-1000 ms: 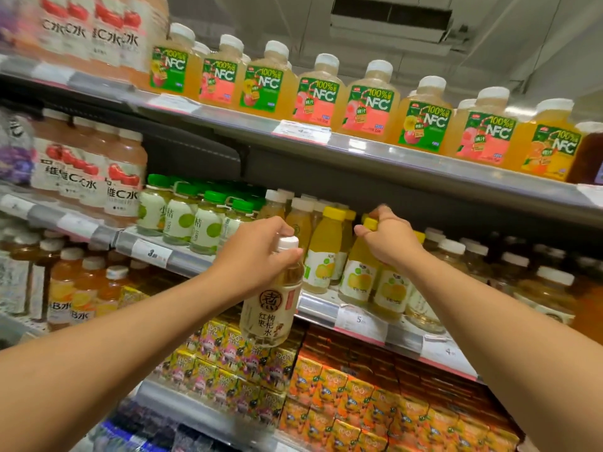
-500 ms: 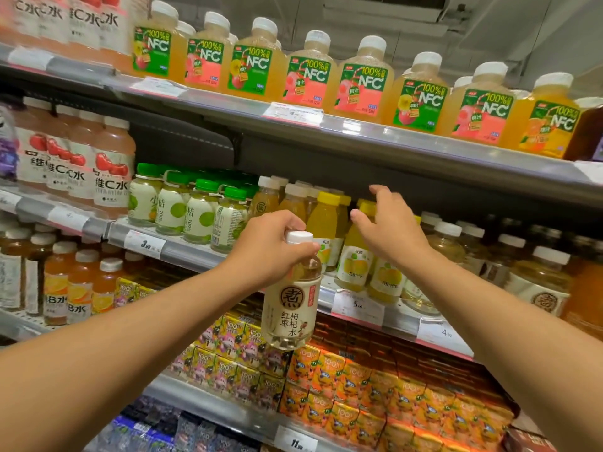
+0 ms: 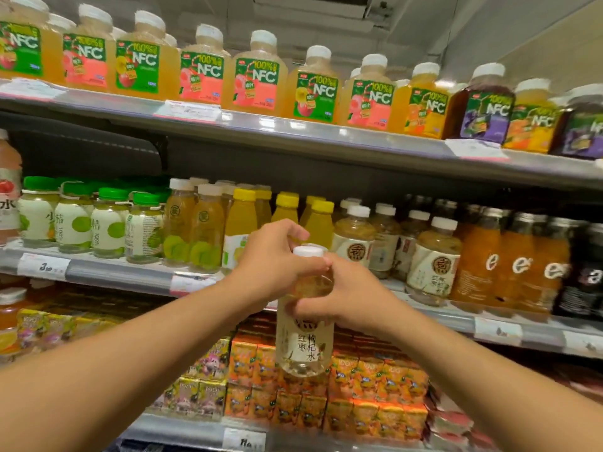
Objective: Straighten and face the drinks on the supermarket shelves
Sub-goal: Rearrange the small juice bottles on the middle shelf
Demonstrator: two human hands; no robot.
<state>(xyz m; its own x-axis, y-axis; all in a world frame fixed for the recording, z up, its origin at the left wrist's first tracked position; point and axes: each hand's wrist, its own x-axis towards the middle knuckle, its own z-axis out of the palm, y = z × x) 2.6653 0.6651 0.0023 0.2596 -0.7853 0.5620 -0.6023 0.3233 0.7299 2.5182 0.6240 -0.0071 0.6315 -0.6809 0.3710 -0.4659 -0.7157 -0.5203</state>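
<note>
- pale bottle (image 3: 304,347), white cap, cream label with dark characters, held upright mid-frame, in front of the middle shelf (image 3: 117,275)
- left hand (image 3: 272,265) wrapped round its neck
- right hand (image 3: 347,295) gripping the shoulder, both touching

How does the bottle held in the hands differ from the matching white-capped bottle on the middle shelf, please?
The held bottle hangs in the air before the shelves, gripped by the left hand and right hand; the shelf bottle stands untouched. Fingers cover the held bottle's round emblem; the shelf bottle's shows fully. Both have white caps and cream labels.
</note>
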